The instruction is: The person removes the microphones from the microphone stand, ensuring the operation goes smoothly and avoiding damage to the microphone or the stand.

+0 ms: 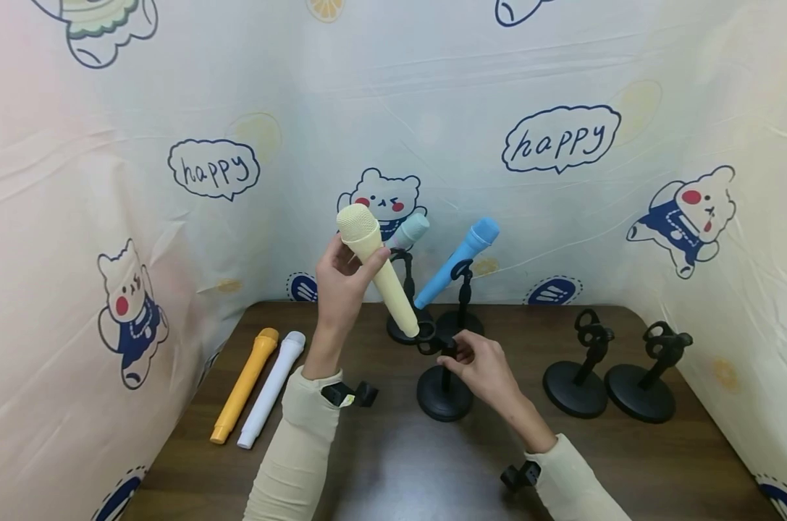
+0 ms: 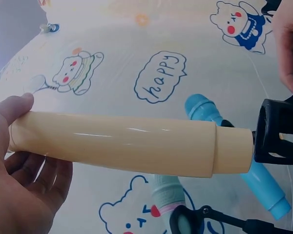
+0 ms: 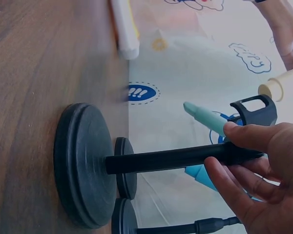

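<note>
My left hand (image 1: 343, 289) grips a cream microphone (image 1: 388, 281) near its mesh head, holding it tilted with the tail end low. That tail end lies at the ring clip (image 3: 256, 108) of a black microphone stand (image 1: 445, 394); in the left wrist view it appears right at the clip's edge, not clearly inside. The neck of this stand is pinched between the thumb and fingers of my right hand (image 1: 483, 367). Behind it, a blue microphone (image 1: 457, 262) and a mint-green microphone (image 1: 409, 230) rest tilted in two other black stands.
An orange microphone (image 1: 245, 386) and a white microphone (image 1: 271, 391) lie side by side on the left of the brown table (image 1: 380, 463). Two black stands with clips, one stand (image 1: 576, 387) beside another stand (image 1: 641, 391), are on the right. A printed cloth (image 1: 432, 94) encloses the back and sides.
</note>
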The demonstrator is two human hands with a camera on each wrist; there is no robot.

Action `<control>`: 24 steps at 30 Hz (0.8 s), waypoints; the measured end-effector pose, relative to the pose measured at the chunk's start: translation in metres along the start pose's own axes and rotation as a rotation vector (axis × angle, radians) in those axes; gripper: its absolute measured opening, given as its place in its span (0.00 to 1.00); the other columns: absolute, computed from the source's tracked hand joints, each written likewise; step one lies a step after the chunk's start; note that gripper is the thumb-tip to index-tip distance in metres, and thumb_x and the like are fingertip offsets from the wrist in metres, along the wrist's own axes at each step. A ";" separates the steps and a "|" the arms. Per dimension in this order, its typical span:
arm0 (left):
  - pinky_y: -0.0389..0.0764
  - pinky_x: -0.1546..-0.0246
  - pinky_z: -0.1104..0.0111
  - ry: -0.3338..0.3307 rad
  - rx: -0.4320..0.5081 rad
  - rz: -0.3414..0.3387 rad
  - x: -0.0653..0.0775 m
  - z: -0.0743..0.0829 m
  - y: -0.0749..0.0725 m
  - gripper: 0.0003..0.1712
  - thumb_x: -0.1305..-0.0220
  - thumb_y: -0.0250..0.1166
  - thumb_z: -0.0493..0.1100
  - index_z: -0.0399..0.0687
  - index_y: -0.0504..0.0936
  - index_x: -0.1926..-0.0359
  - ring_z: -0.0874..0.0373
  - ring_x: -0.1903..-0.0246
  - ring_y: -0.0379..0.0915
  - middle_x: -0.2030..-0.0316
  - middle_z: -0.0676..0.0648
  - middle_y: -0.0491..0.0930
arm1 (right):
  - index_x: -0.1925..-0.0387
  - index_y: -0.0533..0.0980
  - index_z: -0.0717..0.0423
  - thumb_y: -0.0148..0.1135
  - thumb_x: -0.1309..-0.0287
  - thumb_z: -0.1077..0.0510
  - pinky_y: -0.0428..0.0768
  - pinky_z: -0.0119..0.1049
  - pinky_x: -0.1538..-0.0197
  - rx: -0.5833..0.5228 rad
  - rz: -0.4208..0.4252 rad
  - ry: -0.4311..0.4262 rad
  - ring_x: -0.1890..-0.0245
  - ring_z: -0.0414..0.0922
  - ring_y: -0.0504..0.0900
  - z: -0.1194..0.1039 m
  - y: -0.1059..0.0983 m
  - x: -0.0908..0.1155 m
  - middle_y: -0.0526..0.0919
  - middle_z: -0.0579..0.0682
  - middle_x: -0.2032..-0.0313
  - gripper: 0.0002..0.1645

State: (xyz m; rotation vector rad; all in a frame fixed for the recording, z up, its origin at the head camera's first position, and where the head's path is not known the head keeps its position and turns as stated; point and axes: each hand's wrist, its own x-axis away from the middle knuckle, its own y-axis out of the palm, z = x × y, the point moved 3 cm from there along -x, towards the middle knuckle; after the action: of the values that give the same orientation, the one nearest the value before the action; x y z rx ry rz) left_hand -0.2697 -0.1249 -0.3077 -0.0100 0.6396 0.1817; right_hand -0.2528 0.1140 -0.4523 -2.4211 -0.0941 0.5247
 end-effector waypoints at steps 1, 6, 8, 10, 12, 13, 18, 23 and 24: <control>0.81 0.33 0.48 -0.003 -0.001 0.001 0.000 0.000 -0.001 0.33 0.32 0.72 0.42 0.37 0.74 0.30 0.43 0.39 0.82 0.39 0.36 0.81 | 0.58 0.84 0.55 0.81 0.42 0.58 0.89 0.35 0.61 0.002 0.004 -0.003 0.66 0.41 0.88 0.000 0.000 0.000 0.89 0.52 0.63 0.14; 0.81 0.33 0.48 -0.013 0.006 0.000 0.002 0.001 -0.003 0.31 0.32 0.72 0.41 0.36 0.76 0.31 0.42 0.40 0.82 0.39 0.35 0.82 | 0.56 0.85 0.56 0.81 0.43 0.58 0.89 0.34 0.62 0.016 0.023 -0.009 0.67 0.41 0.88 0.000 0.001 0.002 0.89 0.51 0.64 0.15; 0.81 0.33 0.48 -0.016 0.012 -0.001 0.003 0.001 -0.003 0.30 0.32 0.72 0.41 0.36 0.77 0.32 0.43 0.40 0.83 0.39 0.35 0.82 | 0.53 0.85 0.57 0.81 0.42 0.58 0.89 0.35 0.61 0.014 0.025 0.000 0.66 0.41 0.88 0.000 0.000 0.003 0.89 0.52 0.63 0.17; 0.81 0.33 0.48 -0.017 0.013 -0.004 0.004 0.000 -0.004 0.29 0.32 0.72 0.41 0.37 0.78 0.33 0.46 0.42 0.84 0.40 0.36 0.83 | 0.52 0.84 0.59 0.81 0.42 0.57 0.89 0.36 0.61 0.002 0.028 0.014 0.66 0.42 0.89 0.001 0.000 0.003 0.89 0.52 0.63 0.19; 0.82 0.35 0.49 -0.010 0.018 -0.012 0.005 -0.002 -0.004 0.28 0.31 0.71 0.41 0.38 0.78 0.34 0.49 0.45 0.85 0.42 0.37 0.84 | 0.51 0.84 0.61 0.81 0.42 0.57 0.89 0.36 0.61 -0.003 0.031 0.026 0.66 0.42 0.89 0.001 -0.001 0.003 0.89 0.53 0.62 0.20; 0.82 0.35 0.49 -0.003 0.026 -0.019 0.006 -0.003 -0.004 0.27 0.30 0.71 0.41 0.38 0.78 0.34 0.51 0.47 0.86 0.44 0.37 0.85 | 0.51 0.84 0.61 0.81 0.42 0.57 0.89 0.36 0.61 -0.004 0.033 0.026 0.66 0.42 0.89 0.002 -0.001 0.003 0.90 0.53 0.62 0.21; 0.86 0.41 0.53 0.011 0.076 -0.058 0.009 -0.008 -0.007 0.24 0.27 0.67 0.43 0.42 0.77 0.34 0.54 0.58 0.90 0.54 0.46 0.89 | 0.53 0.85 0.61 0.81 0.43 0.59 0.89 0.36 0.61 -0.002 0.046 -0.017 0.67 0.42 0.89 0.001 -0.005 0.005 0.91 0.53 0.64 0.19; 0.90 0.51 0.58 -0.027 0.126 -0.076 0.012 -0.013 -0.011 0.23 0.25 0.65 0.45 0.49 0.74 0.33 0.56 0.64 0.91 0.60 0.51 0.88 | 0.54 0.86 0.58 0.81 0.44 0.62 0.90 0.35 0.62 -0.017 0.066 -0.071 0.68 0.43 0.91 0.002 -0.012 0.007 0.91 0.52 0.65 0.16; 0.91 0.53 0.58 -0.028 0.134 -0.081 0.012 -0.013 -0.011 0.22 0.24 0.65 0.44 0.49 0.74 0.33 0.56 0.65 0.91 0.61 0.50 0.87 | 0.54 0.86 0.58 0.81 0.44 0.63 0.90 0.35 0.62 -0.018 0.071 -0.077 0.68 0.44 0.91 0.003 -0.013 0.007 0.91 0.52 0.65 0.16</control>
State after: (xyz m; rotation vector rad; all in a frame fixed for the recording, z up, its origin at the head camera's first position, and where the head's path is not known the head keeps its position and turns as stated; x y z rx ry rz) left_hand -0.2662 -0.1350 -0.3261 0.0955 0.6211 0.0603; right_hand -0.2463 0.1272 -0.4487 -2.4287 -0.0455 0.6522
